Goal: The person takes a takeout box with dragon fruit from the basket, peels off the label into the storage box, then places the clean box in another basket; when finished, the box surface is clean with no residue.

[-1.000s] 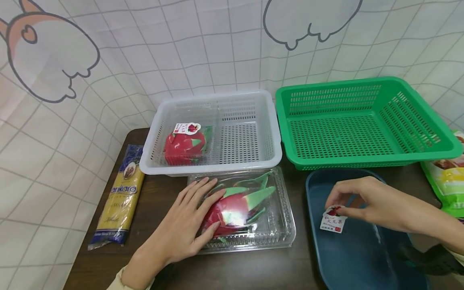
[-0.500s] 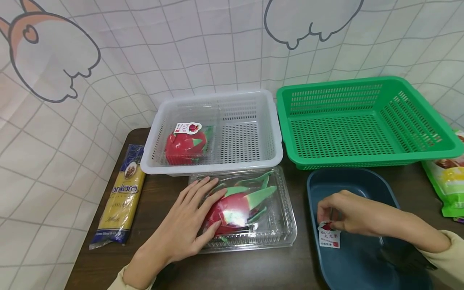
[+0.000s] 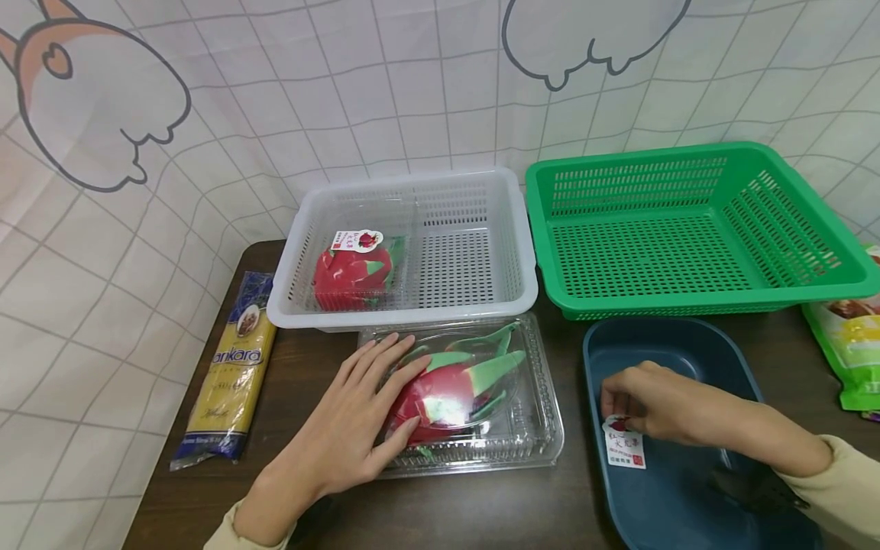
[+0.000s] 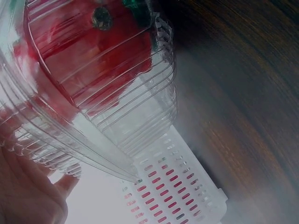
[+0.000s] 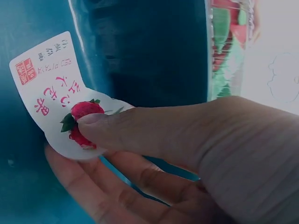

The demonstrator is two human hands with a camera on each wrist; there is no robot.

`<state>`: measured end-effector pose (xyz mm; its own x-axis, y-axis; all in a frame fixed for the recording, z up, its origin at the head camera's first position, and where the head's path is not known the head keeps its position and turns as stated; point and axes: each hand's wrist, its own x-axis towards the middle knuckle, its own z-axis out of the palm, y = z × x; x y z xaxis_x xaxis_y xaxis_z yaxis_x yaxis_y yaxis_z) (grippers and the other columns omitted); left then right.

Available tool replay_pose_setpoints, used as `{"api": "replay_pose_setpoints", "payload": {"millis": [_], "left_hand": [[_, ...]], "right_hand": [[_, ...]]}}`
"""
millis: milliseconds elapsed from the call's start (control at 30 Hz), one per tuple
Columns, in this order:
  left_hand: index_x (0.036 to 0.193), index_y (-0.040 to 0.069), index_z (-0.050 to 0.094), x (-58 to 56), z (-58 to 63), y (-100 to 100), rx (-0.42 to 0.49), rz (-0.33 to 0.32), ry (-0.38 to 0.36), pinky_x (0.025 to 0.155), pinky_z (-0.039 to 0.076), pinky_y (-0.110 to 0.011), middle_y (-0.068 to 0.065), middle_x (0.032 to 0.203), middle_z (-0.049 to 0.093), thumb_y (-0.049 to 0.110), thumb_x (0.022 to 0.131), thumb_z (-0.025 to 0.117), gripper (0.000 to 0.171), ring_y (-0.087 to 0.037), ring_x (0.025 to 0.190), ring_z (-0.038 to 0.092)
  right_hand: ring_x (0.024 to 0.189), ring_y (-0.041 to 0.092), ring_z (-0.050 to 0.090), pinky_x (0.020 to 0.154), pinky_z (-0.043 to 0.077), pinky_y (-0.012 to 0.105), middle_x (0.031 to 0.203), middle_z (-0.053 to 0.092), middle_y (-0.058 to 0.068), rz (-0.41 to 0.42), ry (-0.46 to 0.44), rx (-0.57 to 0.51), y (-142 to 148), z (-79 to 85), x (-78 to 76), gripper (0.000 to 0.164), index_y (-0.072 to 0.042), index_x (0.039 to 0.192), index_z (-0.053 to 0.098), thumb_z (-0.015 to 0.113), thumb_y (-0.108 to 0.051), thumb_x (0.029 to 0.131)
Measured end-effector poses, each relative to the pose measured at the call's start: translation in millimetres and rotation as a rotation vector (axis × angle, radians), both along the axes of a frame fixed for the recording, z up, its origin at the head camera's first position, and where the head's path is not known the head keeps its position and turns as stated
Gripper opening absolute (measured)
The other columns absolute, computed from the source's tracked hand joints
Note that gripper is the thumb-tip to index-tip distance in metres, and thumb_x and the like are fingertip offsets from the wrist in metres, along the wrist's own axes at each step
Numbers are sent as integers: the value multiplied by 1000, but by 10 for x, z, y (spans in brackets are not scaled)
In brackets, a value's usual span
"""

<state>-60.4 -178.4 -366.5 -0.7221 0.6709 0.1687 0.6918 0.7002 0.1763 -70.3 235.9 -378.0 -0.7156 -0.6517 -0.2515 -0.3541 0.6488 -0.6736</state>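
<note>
In the head view my left hand (image 3: pixel 347 424) rests with spread fingers on a clear plastic clamshell box (image 3: pixel 532 435). Inside that box lies a red dragon fruit (image 3: pixel 436 401) with green leaf tips. The left wrist view has the box's ribbed side (image 4: pixel 135 102) close up. My right hand (image 3: pixel 667 405) is over the dark blue basin (image 3: pixel 687 504) and pinches a white dragon fruit label sticker (image 3: pixel 626 449) between thumb and fingers. On the label (image 5: pixel 44 84), seen by the right wrist camera, are a printed red fruit, red characters and a square red stamp.
A white basket (image 3: pixel 454 263) behind the box holds another boxed dragon fruit (image 3: pixel 351 279) with a similar label. The green basket (image 3: pixel 653 252) stands to its right. A yellow and blue pasta packet (image 3: pixel 230 374) lies at left, a green bag (image 3: pixel 855 351) at far right.
My right hand has moved a little left and down with the label, then nearly stopped over the basin. The left hand has stayed on the box.
</note>
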Motion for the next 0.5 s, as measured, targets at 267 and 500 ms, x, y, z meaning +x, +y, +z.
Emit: {"api": "replay_pose_setpoints", "payload": {"millis": [267,500], "left_hand": [[160,18,40,6,-4,-2,2,-1,3,125,23,-57,-10,168,31,49,97,59,73,-33,155,27],[160,19,39,2,-5,1,7,-6,7,125,23,-57,-10,168,31,49,96,59,73,-33,155,26]], "right_hand": [[64,2,44,54,39,24,76,57,-11,-38,93,95,-17,-40,5,30,-16,89,71,77,13,82],[63,2,46,54,41,24,74,56,-11,-65,158,147,-50,-66,5,24,-14,88,72,83,6,82]]}}
